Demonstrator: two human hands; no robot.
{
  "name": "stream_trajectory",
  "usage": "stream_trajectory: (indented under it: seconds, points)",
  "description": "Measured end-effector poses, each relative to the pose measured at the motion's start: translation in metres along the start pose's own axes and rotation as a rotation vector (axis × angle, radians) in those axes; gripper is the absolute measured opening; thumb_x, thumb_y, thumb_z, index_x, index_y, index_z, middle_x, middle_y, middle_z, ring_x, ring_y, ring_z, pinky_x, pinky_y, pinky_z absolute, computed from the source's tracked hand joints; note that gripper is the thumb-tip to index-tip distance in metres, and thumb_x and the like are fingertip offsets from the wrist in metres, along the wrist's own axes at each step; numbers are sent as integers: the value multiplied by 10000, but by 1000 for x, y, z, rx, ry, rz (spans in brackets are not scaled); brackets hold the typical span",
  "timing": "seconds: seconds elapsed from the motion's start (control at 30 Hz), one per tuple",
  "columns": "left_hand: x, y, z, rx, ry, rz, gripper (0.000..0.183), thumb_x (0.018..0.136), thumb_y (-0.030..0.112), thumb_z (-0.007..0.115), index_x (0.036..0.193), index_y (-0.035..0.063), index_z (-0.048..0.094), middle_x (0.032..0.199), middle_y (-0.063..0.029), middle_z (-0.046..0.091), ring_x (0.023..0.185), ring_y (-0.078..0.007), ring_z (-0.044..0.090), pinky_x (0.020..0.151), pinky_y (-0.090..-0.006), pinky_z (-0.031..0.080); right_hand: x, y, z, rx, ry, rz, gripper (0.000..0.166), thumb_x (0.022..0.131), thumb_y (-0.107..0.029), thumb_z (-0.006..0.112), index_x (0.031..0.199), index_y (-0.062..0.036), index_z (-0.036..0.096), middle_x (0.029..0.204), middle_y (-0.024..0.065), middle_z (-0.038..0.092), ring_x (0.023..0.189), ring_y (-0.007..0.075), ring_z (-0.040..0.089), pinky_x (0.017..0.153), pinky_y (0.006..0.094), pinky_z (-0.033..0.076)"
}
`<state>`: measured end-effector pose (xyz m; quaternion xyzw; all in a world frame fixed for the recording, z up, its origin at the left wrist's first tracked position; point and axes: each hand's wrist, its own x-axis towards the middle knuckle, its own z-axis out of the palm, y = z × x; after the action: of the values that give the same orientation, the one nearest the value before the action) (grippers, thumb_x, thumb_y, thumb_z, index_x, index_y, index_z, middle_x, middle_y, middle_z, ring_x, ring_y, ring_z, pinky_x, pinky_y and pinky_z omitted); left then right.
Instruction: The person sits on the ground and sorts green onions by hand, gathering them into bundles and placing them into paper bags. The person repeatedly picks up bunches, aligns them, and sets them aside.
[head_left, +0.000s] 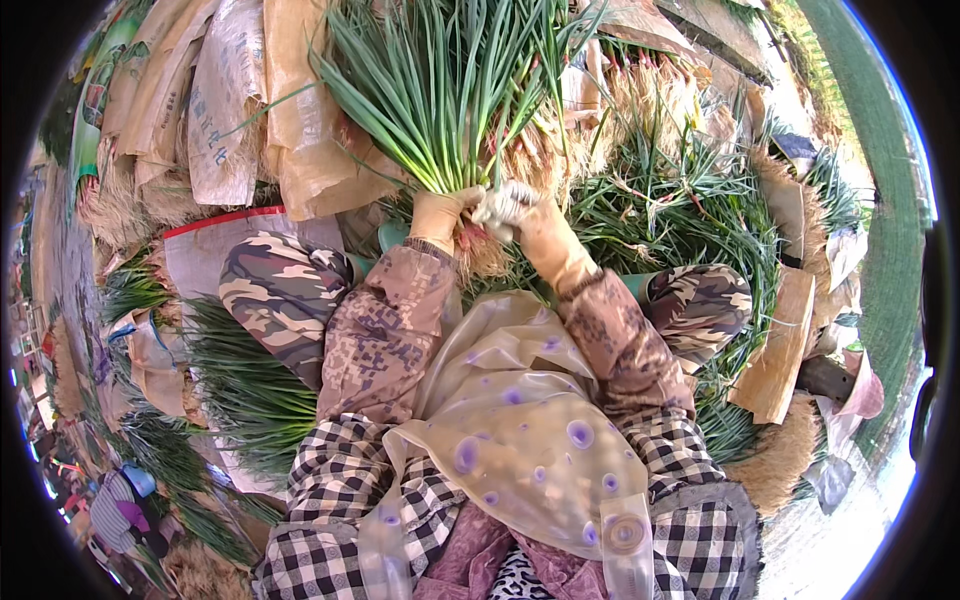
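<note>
A bunch of green leafy onion plants (442, 97) fans upward from my hands, its reddish bulbs and pale roots hanging below them. My left hand (442, 214), in a tan glove, is closed round the stems just above the bulbs. My right hand (510, 214), in a glove with whitish, soiled fingers, touches the same stems from the right side; its fingertips meet the left thumb. Whether it grips a single stem cannot be told. Below the hands a translucent plastic apron (525, 420) with purple spots covers my lap.
Loose green plants (675, 210) lie heaped at the right. Sacking-wrapped bundles with exposed roots (225, 112) stand at the upper left. More sorted greens (255, 382) rest on a pale sheet beside my left leg. A person (120, 510) is at the far lower left.
</note>
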<state>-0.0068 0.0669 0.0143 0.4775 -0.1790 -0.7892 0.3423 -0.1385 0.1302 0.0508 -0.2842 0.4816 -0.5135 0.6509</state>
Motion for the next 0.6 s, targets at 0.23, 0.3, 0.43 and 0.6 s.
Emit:
stream_trajectory:
  seconds: [0.23, 0.3, 0.43, 0.6]
  points:
    - [11, -19, 0, 398, 82, 324, 240, 678, 17, 748, 886, -55, 654, 804, -103, 681, 655, -179, 620, 609, -313, 474, 38, 0, -13, -1040, 377, -277, 346, 836, -306, 675, 869, 35, 627, 621, 79, 598, 531, 146, 548, 521, 283, 435]
    - [20, -32, -7, 616, 110, 452, 260, 678, 50, 753, 899, -43, 655, 814, -108, 687, 679, -175, 625, 633, -315, 483, 43, 4, -5, -1209, 441, -287, 403, 799, -340, 701, 914, 39, 629, 681, 149, 635, 595, 252, 619, 581, 332, 479]
    - [14, -43, -8, 609, 51, 467, 286, 693, 95, 754, 933, -21, 650, 826, -93, 689, 723, -164, 627, 671, -299, 485, 48, 13, -17, -1133, 390, -254, 345, 794, -284, 686, 971, 11, 653, 668, 182, 636, 610, 308, 642, 577, 378, 501]
    - [-2, -42, 2, 280, -65, 404, 164, 745, 2, 689, 899, -36, 647, 746, -87, 649, 586, -146, 586, 507, -309, 469, 36, 22, -6, -1316, 621, -443, 145, 760, -150, 657, 878, -67, 672, 630, 141, 619, 575, 316, 614, 554, 367, 499]
